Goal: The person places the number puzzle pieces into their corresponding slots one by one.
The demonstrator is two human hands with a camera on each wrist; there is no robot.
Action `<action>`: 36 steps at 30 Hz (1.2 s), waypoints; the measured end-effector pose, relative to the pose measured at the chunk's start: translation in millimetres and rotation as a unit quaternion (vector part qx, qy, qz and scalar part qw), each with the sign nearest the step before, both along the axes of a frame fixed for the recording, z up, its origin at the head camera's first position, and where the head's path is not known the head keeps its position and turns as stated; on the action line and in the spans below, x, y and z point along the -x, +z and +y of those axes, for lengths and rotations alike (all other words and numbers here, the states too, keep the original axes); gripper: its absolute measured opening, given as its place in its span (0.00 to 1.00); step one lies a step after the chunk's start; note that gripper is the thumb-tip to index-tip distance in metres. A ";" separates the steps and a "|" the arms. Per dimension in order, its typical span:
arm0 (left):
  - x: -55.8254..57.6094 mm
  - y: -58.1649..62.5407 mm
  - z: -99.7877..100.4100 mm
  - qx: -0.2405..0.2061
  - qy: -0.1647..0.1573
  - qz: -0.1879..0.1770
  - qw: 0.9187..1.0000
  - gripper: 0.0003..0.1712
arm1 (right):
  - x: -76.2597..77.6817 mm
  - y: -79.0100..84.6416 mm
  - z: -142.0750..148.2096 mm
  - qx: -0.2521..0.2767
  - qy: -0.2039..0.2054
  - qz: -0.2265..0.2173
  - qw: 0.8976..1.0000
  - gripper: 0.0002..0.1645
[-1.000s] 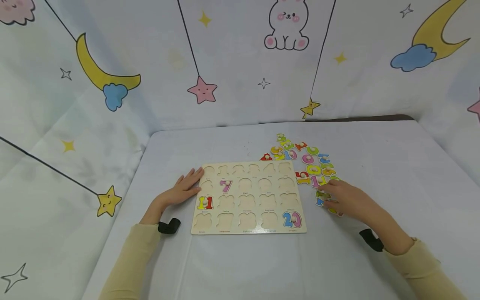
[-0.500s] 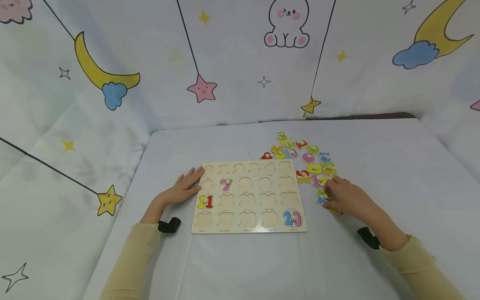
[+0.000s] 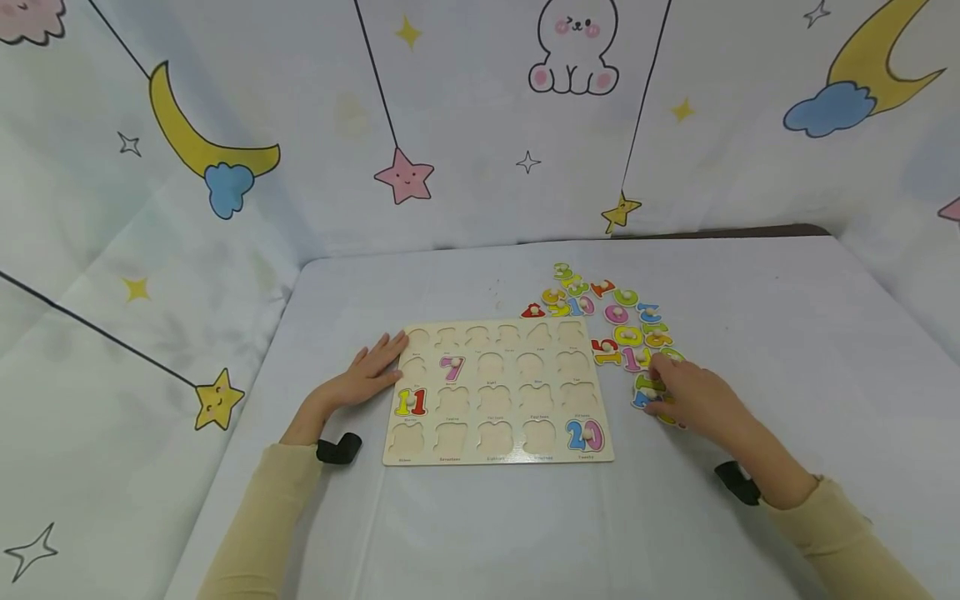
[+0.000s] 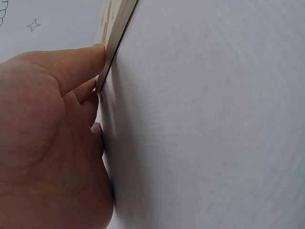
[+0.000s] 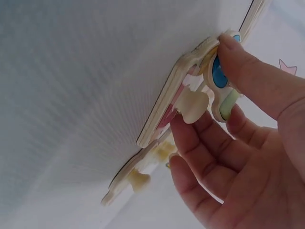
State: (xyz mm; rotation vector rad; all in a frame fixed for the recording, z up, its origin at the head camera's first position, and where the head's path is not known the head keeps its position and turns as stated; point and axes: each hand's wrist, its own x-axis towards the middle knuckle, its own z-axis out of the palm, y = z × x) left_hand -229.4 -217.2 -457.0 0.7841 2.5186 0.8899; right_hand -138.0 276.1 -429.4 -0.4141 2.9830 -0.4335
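Observation:
My left hand (image 3: 362, 377) lies at the left edge of a wooden number puzzle board (image 3: 472, 437). Its thumb touches the board's side (image 4: 117, 36) in the left wrist view, the fingers extended. Right of the board, my right hand (image 3: 697, 400) pinches a blue-and-green number piece (image 5: 220, 72) between thumb and fingers; which number it is, I cannot tell. Beside it lies a pink piece with a wooden knob (image 5: 192, 106), close to the fingertips. In the board sit a purple 7 (image 3: 452, 368), a yellow-and-red 11 (image 3: 411, 402) and a blue-and-pink 20 (image 3: 585, 436).
Several loose number pieces, among them a red-and-yellow 15 (image 3: 607, 352), a yellow 0 (image 3: 627, 336) and a red 4 (image 3: 533, 311), lie behind and right of the board. A white cloth covers the table (image 3: 480, 533). A patterned curtain (image 3: 465, 108) hangs behind.
My right hand has shifted slightly over the pieces, and its fingers have drawn in round the blue-and-green piece. The left hand stays at the board.

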 end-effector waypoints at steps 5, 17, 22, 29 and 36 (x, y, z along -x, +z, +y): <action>0.0 -0.5 -0.5 -0.001 0.001 0.000 1.000 0.36 | -2.9 -1.0 -2.4 0.006 0.012 0.014 1.000 0.23; -0.2 -0.7 -1.4 -0.011 -0.001 0.008 1.000 0.37 | -10.0 3.0 -9.6 -0.004 0.060 0.052 0.997 0.17; 0.2 -0.9 -1.1 -0.010 0.000 0.010 1.000 0.37 | -10.8 6.5 -12.4 0.004 0.051 0.065 0.997 0.26; -0.3 -1.2 -0.6 -0.011 0.002 0.012 1.000 0.37 | -8.4 11.5 -18.0 0.020 0.045 0.088 0.995 0.22; 0.0 -2.4 -1.1 -0.005 0.004 0.008 1.000 0.37 | -4.1 17.2 -27.7 0.061 0.026 0.096 0.993 0.24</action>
